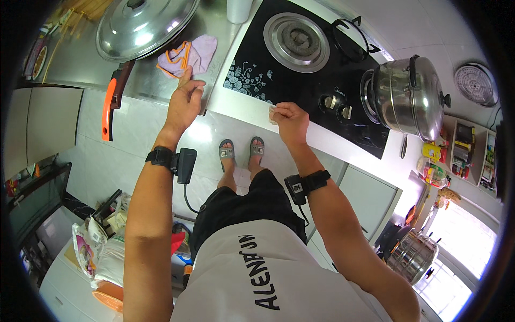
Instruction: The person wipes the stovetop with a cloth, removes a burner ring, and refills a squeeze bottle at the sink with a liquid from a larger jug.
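Observation:
My left hand point(187, 98) is at the edge of the steel counter, its index finger stretched towards a crumpled lilac cloth point(201, 54) with orange trim. The fingertip overlaps the cloth's near edge; whether it presses on it is hard to tell. Nothing shows in that hand. Over the white front rim of the counter, my right hand point(293, 122) pinches a small whitish scrap point(274, 115), perhaps tissue or cloth. Beyond it lies a black glass gas hob point(257, 50) with two knobs point(337, 108) and a bare left burner point(299, 40).
A lidded pan point(145, 28) stands at the upper left, its orange-and-black handle point(108, 108) jutting past the counter edge. On the right burner sits a lidded steel pot point(406, 96). A black pot support point(354, 40) lies behind the left burner. A white container point(238, 10) stands at the top.

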A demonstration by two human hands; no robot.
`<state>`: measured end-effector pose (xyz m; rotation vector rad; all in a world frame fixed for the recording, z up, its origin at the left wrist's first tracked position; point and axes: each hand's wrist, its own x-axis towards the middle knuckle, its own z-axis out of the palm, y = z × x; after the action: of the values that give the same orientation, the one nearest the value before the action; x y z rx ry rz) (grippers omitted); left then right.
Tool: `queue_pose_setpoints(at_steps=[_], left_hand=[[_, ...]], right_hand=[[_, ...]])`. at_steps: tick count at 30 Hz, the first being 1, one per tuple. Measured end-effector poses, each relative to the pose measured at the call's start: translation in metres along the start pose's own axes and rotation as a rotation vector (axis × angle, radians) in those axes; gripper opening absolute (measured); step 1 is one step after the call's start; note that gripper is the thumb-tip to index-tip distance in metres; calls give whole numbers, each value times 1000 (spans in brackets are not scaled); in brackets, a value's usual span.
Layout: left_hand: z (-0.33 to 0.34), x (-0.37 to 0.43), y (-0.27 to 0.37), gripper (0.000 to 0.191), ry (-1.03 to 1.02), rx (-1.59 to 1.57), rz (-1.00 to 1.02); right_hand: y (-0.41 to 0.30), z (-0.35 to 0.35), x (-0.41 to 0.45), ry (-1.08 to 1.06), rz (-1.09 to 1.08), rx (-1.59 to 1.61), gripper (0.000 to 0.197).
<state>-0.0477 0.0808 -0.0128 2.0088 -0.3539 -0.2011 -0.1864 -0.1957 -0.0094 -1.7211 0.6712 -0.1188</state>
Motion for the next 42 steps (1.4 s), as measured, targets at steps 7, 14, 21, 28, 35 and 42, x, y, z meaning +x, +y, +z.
queue_pose_setpoints(at_steps=[7, 14, 21, 28, 35, 42], left_hand=[[0, -1, 0, 27, -25, -9, -10], [3, -3, -1, 27, -5, -10, 11], [-4, -1, 1, 30, 9, -44, 0], [-39, -9, 32, 41, -39, -87, -22], [-67, -82, 18, 56, -212, -123, -188], [-26, -154, 17, 63, -357, -521, -630]], right_hand=[[-7, 28, -2, 71, -115, -394, 14], [-17, 53, -6, 34, -242, -644, 13], [-22, 82, -3, -3, -303, -643, 13], [-35, 52, 14, -26, 160, 407, 28], [-71, -38, -12, 58, 255, 635, 27], [-42, -162, -83, 273, 261, 728, 27]])
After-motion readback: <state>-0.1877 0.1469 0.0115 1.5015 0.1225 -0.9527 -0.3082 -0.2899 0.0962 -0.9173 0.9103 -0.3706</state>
